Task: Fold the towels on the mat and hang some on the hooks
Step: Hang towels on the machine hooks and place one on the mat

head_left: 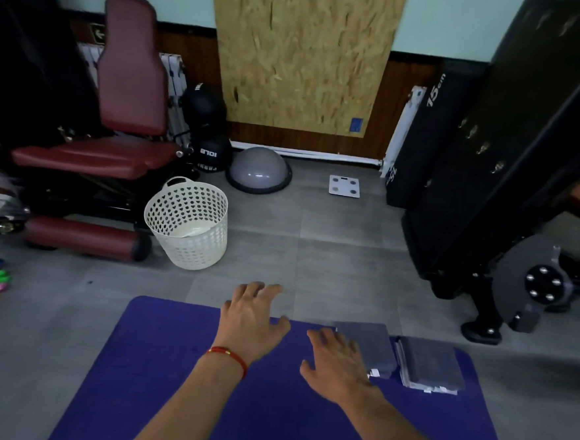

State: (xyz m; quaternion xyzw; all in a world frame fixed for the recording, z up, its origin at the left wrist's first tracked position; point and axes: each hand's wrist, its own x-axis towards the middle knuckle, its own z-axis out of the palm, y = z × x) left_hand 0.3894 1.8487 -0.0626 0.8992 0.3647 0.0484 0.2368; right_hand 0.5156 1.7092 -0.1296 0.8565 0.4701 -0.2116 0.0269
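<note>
Folded towels [369,347] lie just beside right hand [338,364]; fingers spread.

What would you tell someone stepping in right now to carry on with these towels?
Left hand: open, holding nothing, over the mat's far edge.
Right hand: open, beside the folded grey towel.
A second stack of folded towels lies to its right on the mat.
The white basket stands on the floor beyond.
Done: two piles folded. Left: hanging some on hooks; no towels hang in view.
</note>
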